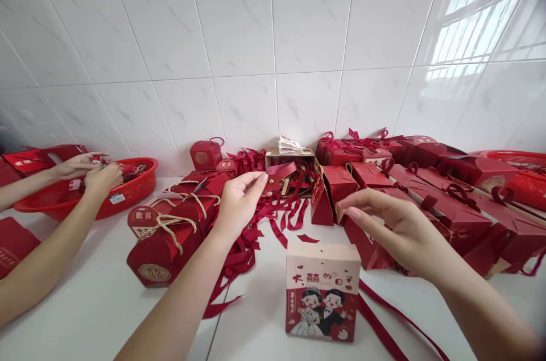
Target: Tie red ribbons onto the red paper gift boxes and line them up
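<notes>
My left hand [241, 202] is closed, pinching a short red strap [282, 174] with a gold stud between thumb and fingers. My right hand [390, 224] is held to the right with thumb and fingers apart; I see nothing in it. Below and between both hands, a cream and red candy box [322, 293] with a cartoon bride and groom stands upright on the white table. A long red ribbon [379, 321] trails from behind this box to the front right. Behind the strap, an open carton [273, 156] holds more straps, with white cards [290, 146] on top.
Red gift boxes with rope handles [156, 253] stand at left, beside a heap of red ribbons [239, 253]. Many red boxes [460, 196] fill the right side. Another person's hands [100, 173] work over a red plastic basket [136, 193] at far left. A tiled wall [243, 37] closes the back.
</notes>
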The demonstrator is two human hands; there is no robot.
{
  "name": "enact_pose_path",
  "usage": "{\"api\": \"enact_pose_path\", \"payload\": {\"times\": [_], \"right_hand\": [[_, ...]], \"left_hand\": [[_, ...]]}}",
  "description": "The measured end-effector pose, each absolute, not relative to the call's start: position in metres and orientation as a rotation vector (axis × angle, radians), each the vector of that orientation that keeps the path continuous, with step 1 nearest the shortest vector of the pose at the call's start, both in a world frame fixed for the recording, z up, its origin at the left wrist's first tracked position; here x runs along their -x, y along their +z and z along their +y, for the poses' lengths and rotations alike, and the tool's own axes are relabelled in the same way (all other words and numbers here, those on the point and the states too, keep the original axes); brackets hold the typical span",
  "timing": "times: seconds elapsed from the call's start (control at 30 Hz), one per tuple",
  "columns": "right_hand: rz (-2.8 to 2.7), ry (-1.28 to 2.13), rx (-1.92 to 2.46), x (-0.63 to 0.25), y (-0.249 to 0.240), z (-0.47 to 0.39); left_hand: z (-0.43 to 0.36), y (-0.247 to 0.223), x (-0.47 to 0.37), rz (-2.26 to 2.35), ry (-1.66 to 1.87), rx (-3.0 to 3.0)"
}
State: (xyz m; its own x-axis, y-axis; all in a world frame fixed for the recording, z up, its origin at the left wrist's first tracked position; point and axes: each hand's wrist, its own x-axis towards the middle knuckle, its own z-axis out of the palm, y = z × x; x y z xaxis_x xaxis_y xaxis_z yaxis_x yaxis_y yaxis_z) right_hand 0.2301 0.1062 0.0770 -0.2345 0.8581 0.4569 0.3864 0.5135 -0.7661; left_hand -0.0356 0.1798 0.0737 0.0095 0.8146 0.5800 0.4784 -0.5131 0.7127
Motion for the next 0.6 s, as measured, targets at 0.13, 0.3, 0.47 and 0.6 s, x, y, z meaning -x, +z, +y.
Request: {"api": "enact_pose_path", "payload": {"times": [0.13, 0.3, 0.47, 0.6], "right_hand": [[-1.764, 0.871, 0.886, -0.204, 0.093, 0.124], [-1.523, 0.927, 0.609, -0.18, 0.083, 0.129], [-1.473, 0.831, 0.446, -0.183, 0.076, 0.125], [-1.616, 0.672, 0.293, -0.198, 0.079, 0.124]], "left_hand": [[0.137, 0.101, -0.005, 1.128, 1.691, -1.924], [0.116, 0.092, -0.024, 1.019, 1.752, -2.145], [0.109, 0.092, -0.018, 0.855, 1.753, -2.308], [0.1, 0.1, -0.011, 0.68, 1.542, -2.181]]}}
